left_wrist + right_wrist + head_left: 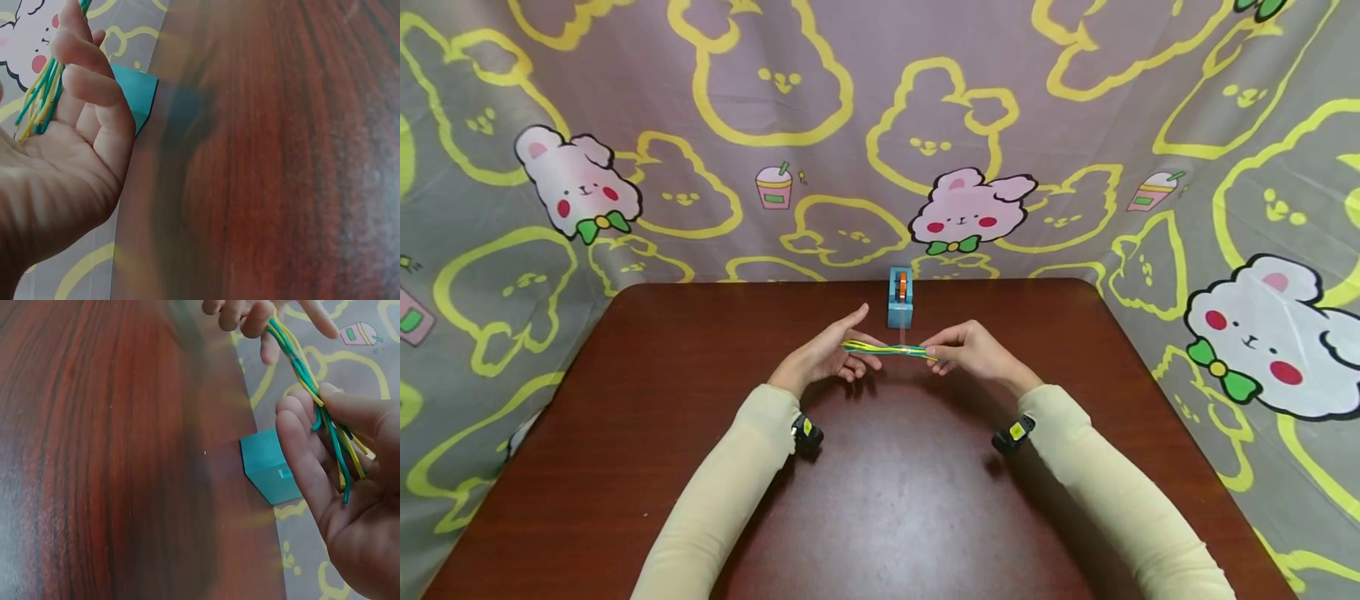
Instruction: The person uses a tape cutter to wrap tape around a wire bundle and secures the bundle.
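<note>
A bundle of thin yellow and green wires (891,350) is held crosswise above the table. My right hand (976,354) pinches its right end between thumb and index finger; in the right wrist view the loose wire ends (345,481) fan out over the palm. The other end lies against the fingers of my left hand (829,352), whose thumb sticks up away from the wires. Just beyond the bundle stands a blue tape dispenser (900,316) with an orange roll core (902,287). A clear strip of tape (902,333) runs from its front to the middle of the bundle.
The dark brown wooden table (880,500) spreads out under both arms. A patterned curtain (835,179) hangs along its back and sides, with the dispenser near the back edge. Each wrist wears a small black camera (807,435).
</note>
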A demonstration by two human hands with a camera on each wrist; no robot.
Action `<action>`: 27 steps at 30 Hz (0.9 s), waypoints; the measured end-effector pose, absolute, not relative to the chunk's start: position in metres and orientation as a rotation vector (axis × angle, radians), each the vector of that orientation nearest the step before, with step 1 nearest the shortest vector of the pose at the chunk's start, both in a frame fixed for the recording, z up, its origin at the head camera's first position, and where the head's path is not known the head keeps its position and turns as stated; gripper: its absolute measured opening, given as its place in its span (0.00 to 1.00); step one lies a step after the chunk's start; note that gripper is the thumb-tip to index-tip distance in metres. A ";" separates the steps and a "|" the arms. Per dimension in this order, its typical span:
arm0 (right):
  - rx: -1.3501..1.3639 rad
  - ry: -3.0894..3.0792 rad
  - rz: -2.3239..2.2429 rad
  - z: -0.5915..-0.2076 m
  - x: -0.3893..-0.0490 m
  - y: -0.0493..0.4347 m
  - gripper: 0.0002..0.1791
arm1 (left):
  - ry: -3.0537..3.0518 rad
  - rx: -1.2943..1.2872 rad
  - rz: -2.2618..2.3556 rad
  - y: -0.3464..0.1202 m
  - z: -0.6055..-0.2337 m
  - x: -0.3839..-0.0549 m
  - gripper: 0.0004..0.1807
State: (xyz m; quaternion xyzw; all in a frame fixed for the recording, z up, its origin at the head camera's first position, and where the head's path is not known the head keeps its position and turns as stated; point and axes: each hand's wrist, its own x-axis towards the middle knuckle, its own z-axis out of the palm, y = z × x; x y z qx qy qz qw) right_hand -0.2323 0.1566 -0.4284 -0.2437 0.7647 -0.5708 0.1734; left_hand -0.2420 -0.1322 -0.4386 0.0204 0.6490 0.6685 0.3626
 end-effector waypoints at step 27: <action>-0.799 2.524 -1.500 -0.433 -0.228 0.154 0.10 | 1.830 0.116 1.733 -0.128 -0.438 -0.240 0.14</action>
